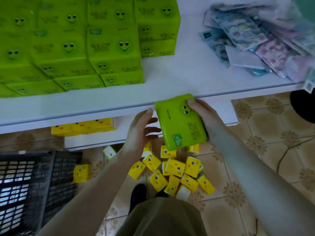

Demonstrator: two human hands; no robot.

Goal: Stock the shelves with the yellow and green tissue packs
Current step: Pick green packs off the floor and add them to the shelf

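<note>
My right hand [207, 121] grips a green tissue pack [179, 121] with a smiling face, held just in front of the white shelf's front edge [102, 106]. My left hand [141, 132] hovers to the pack's left with fingers spread, not touching it. Stacked green packs [71, 46] fill the left part of the top shelf. Several yellow packs [177, 172] lie scattered on the tiled floor below my hands. More yellow packs [83, 126] stand in a row on the lower shelf.
A dark plastic crate [34, 184] stands on the floor at the lower left, one yellow pack [82, 172] beside it. A heap of pastel packets [259, 40] lies on the shelf's right part. My dark shoe [138, 193] is near the yellow pile.
</note>
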